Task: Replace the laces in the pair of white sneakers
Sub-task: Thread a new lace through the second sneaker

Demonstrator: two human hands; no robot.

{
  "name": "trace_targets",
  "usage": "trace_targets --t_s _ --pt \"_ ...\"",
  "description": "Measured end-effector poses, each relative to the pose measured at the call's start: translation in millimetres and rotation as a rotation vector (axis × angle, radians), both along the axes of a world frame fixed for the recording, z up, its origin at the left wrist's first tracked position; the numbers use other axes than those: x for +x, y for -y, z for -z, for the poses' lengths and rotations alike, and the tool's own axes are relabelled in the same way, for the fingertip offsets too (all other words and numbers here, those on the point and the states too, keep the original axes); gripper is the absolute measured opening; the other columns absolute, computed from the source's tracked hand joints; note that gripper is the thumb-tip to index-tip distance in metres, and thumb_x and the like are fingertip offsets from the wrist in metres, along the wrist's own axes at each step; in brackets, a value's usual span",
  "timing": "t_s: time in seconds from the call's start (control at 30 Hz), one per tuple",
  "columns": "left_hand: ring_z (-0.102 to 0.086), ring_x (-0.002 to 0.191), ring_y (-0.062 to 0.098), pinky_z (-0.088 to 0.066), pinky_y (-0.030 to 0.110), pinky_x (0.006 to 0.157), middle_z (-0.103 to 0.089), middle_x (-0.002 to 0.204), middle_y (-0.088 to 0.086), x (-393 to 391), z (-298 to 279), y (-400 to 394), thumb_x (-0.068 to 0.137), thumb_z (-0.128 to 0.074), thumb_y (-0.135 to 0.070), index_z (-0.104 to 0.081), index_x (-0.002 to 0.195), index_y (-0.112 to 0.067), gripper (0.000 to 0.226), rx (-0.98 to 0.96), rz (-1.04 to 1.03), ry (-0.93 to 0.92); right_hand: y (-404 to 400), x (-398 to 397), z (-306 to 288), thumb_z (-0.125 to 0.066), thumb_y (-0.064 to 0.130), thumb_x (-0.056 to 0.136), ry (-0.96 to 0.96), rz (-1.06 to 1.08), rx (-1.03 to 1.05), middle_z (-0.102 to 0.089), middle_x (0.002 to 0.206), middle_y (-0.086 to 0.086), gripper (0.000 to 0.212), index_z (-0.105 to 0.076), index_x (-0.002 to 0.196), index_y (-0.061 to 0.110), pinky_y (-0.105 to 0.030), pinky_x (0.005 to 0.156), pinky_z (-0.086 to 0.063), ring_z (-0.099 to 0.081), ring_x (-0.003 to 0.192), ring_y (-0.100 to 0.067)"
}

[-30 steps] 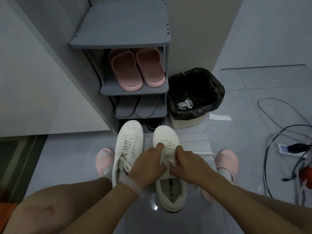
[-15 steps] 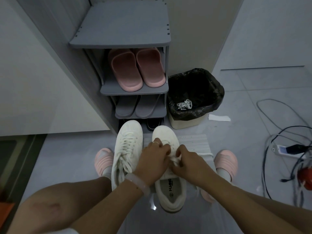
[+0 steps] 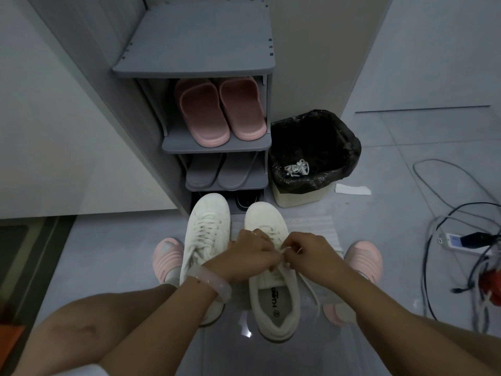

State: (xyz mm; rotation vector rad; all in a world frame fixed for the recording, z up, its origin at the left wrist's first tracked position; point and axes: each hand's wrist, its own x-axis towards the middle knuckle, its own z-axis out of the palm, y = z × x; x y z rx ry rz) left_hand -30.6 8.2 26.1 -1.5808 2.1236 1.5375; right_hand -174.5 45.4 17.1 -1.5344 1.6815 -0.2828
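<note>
A person crouches over a grey floor, bare knees at the bottom edge at seven and five o'clock. Both forearms reach forward and meet over the right white sneaker (image 3: 273,289), which stands at the centre with its toe pointing to twelve o'clock and its printed insole showing. The left hand (image 3: 244,256), with a pale translucent bracelet (image 3: 210,283) on its wrist, has curled fingers over the lacing area and pinches a white lace (image 3: 284,249). The right hand (image 3: 311,252), touching the left, also pinches the lace between thumb and fingertips; a loose strand of the lace trails down the shoe's right side. Just beside it at nine o'clock stands the left white sneaker (image 3: 207,232), fully laced. The person's feet in pink slippers (image 3: 166,257) sit on either side of the pair. A white ribbed sheet (image 3: 317,226) lies under the right sneaker. Further away at twelve o'clock is a grey shoe rack (image 3: 195,42) holding pink slides (image 3: 219,109) above grey slides (image 3: 222,170). To its right, at one o'clock, a bin (image 3: 301,198) lined with a black bag contains a bundle of white old laces (image 3: 296,168). A white paper scrap (image 3: 352,189) lies by the bin. At three o'clock, black cables (image 3: 439,221) run to a power strip (image 3: 458,241).
</note>
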Motion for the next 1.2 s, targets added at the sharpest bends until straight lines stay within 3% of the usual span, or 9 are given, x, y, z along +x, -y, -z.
trace_targets --t_s 0.1,0.2,0.37,0.57,0.7,0.83,0.93,1.07,1.2 --pt "-0.052 0.094 0.011 -0.039 0.026 0.086 -0.057 0.093 0.002 0 -10 0 0.066 -0.054 -0.028 -0.066 0.072 -0.003 0.028 0.104 -0.201 -0.339 1 5 -6 -0.048 0.01 0.089 0.347 0.212 0.131 -0.068 0.077 -0.002 0.024 -0.068 0.078 0.017 -0.024 0.068 -0.052 -0.064 0.072 -0.012" --pt "-0.058 0.09 -0.001 -0.041 0.009 0.082 -0.066 0.091 -0.011 3 -12 1 0.088 -0.052 -0.017 -0.067 0.066 -0.03 0.029 0.106 -0.099 -0.348 5 6 -13 -0.048 0.011 0.092 0.902 0.538 0.205 -0.072 0.084 -0.005 0.022 -0.07 0.092 0.011 -0.02 0.059 -0.052 -0.068 0.071 -0.01" --pt "-0.058 0.096 0.012 -0.043 0.027 0.091 -0.065 0.094 -0.004 3 -9 0 0.089 -0.053 -0.01 -0.067 0.078 -0.03 0.027 -0.009 -0.078 -0.342 9 3 -20 -0.046 0.021 0.096 1.01 0.535 0.115 -0.069 0.078 -0.002 0.034 -0.07 0.074 0.013 -0.018 0.053 -0.048 -0.062 0.063 -0.008" --pt "-0.045 0.04 0.008 -0.038 0.019 0.05 -0.048 0.04 -0.006 35 -49 38 0.094 -0.039 -0.008 -0.058 0.062 -0.008 0.037 0.003 -0.725 -0.583 28 -25 -38 -0.037 0.024 0.1 1.311 0.89 0.009 -0.07 0.074 -0.002 0.035 -0.056 0.073 0.01 -0.02 0.057 -0.055 -0.066 0.062 -0.009" --pt "-0.043 0.033 0.005 -0.032 0.015 0.033 -0.053 0.04 -0.003 91 -71 40 0.092 -0.046 -0.027 -0.059 0.065 -0.012 0.034 -0.279 -0.411 -0.054 39 -52 -56 -0.034 0.028 0.1 1.404 1.042 -0.159 -0.056 0.051 0.002 0.031 -0.051 0.078 0.014 -0.013 0.041 -0.038 -0.044 0.039 -0.005" --pt "-0.057 0.042 0.013 -0.046 0.022 0.045 -0.068 0.061 0.002 109 -67 33 0.095 -0.046 -0.024 -0.062 0.077 -0.013 0.027 0.094 -0.021 0.341 40 -75 -70 -0.027 0.035 0.102 1.387 1.133 -0.313 -0.046 0.048 0.005 0.036 -0.049 0.082 0.015 -0.014 0.036 -0.028 -0.033 0.036 -0.005" --pt "-0.06 0.054 0.011 -0.05 0.019 0.051 -0.069 0.079 0.002 102 -56 30 0.096 -0.045 -0.021 -0.065 0.082 -0.016 0.025 0.091 0.076 0.303 38 -84 -77 -0.026 0.033 0.102 1.254 1.167 -0.396 -0.045 0.046 0.008 0.037 -0.053 0.085 0.016 -0.014 0.038 -0.027 -0.031 0.036 -0.004" --pt "-0.052 0.072 -0.004 -0.038 0.005 0.064 -0.061 0.096 -0.012 90 -53 35 0.095 -0.048 -0.023 -0.067 0.104 -0.024 0.021 -0.343 0.153 0.281 36 -74 -80 -0.035 0.02 0.101 1.104 0.989 -0.394 -0.055 0.056 0.006 0.028 -0.061 0.094 0.011 -0.015 0.048 -0.041 -0.047 0.048 -0.003" --pt "-0.053 0.082 -0.012 -0.037 0.0 0.073 -0.062 0.102 -0.012 52 -52 22 0.094 -0.051 -0.02 -0.064 0.109 -0.023 0.021 -0.464 -0.032 -0.098 28 -34 -74 -0.037 0.016 0.099 1.26 0.708 -0.207 -0.07 0.072 -0.002 0.025 -0.06 0.105 0.008 -0.016 0.062 -0.053 -0.065 0.066 -0.008"
